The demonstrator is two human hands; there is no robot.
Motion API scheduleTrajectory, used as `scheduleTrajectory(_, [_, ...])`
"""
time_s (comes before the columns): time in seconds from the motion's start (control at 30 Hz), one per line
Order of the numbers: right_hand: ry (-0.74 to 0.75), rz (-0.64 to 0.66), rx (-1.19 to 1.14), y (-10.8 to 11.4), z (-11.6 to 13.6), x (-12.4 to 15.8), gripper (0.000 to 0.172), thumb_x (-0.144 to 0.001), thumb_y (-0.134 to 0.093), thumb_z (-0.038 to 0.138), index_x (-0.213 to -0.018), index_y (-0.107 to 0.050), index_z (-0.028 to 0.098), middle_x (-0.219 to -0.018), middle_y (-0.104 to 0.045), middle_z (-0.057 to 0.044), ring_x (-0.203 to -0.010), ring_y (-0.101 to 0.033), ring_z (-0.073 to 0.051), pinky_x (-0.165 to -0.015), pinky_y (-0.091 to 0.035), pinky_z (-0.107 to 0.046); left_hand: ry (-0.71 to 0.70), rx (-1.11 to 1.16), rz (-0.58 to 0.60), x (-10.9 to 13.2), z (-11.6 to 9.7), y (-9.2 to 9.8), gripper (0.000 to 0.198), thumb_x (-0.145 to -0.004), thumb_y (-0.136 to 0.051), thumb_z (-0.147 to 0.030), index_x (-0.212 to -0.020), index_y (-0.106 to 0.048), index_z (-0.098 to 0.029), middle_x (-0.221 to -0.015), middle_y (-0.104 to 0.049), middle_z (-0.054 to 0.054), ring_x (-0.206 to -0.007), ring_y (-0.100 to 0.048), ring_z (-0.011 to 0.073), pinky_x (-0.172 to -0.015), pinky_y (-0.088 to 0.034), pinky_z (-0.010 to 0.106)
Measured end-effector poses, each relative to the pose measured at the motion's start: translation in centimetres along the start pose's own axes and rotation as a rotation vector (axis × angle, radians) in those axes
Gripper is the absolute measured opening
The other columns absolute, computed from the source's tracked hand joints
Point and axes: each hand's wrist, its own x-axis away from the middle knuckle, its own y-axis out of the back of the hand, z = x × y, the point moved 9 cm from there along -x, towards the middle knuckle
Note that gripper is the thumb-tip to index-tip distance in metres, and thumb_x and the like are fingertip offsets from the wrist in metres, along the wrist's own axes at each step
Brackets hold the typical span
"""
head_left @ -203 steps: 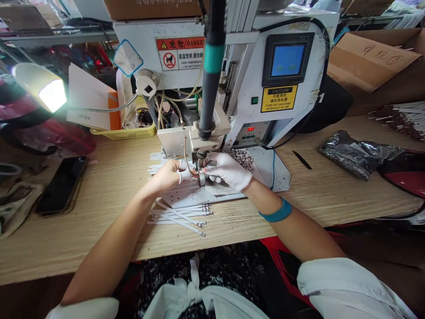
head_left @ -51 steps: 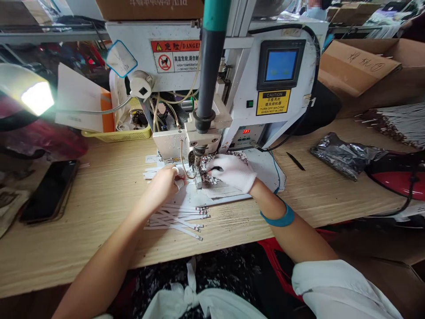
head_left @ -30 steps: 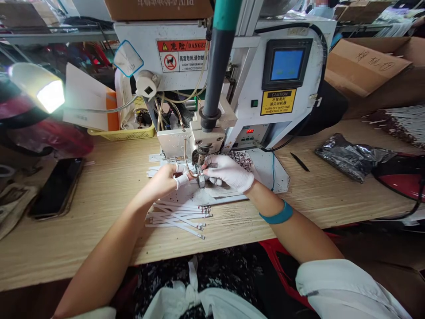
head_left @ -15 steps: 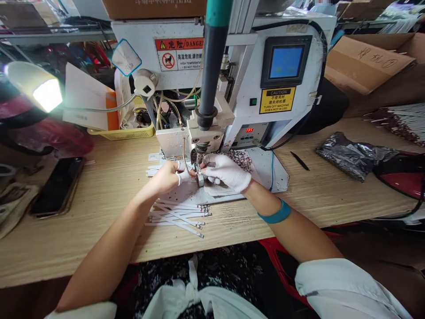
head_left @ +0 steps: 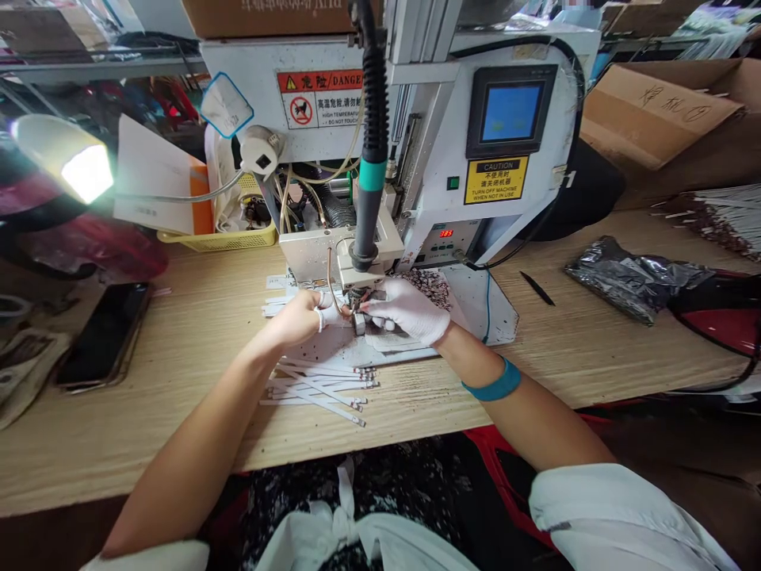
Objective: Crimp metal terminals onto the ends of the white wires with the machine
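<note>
White flat strips [head_left: 318,388] lie loose on the wooden surface [head_left: 148,428], light and bendy, best taken by their edges; the left hand [head_left: 294,319] and gloved right hand [head_left: 404,309] hold their fingers together beneath the machine head [head_left: 357,274], whatever they pinch hidden.

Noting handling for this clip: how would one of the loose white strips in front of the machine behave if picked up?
Each of the white strips looks thin and flat, so probably light; lying straight, it seems somewhat stiff. Flatness makes rolling unlikely. Lying crossed, neighbours may shift when one is pulled.
</note>
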Motion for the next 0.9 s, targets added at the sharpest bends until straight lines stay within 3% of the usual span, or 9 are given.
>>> scheduleTrajectory(0.33, [0.04,0.001,-0.026,-0.1,-0.1,0.1,0.021,-0.067,-0.063,0.018,-0.081,-0.047,0.018,-0.061,-0.048,0.007,-0.04,-0.037,-0.003,-0.033,-0.025,-0.016,-0.024,0.026,0.018,0.0,-0.2,-0.1,0.03,-0.061,-0.065,-0.043,-0.065,-0.065,-0.013,-0.062,-0.061,-0.001,-0.06,-0.051,0.0123,-0.061,-0.041,0.024])
scheduleTrajectory(0.6, [0.281,-0.091,0.229,0.6,1.9,0.4,0.016,-0.069,-0.061,0.017,-0.078,-0.048,0.018,-0.064,-0.053,0.005,-0.053,-0.048,-0.008,-0.049,-0.038,-0.022,-0.079,-0.09,-0.044,0.5,-0.8,0.5,0.032,-0.064,-0.063,-0.045,-0.065,-0.063,-0.013,-0.065,-0.062,0.002,-0.061,-0.051,0.0138,-0.056,-0.04,0.024])
scheduleTrajectory(0.9, [0.286,-0.098,0.253,0.5,1.9,0.5,0.016,-0.068,-0.061,0.021,-0.078,-0.048,0.018,-0.064,-0.054,0.004,-0.055,-0.05,-0.01,-0.053,-0.04,-0.023,-0.136,-0.096,-0.058,0.3,-0.7,0.5,0.033,-0.066,-0.064,-0.046,-0.066,-0.063,-0.013,-0.066,-0.062,0.003,-0.064,-0.053,0.015,-0.058,-0.042,0.024])
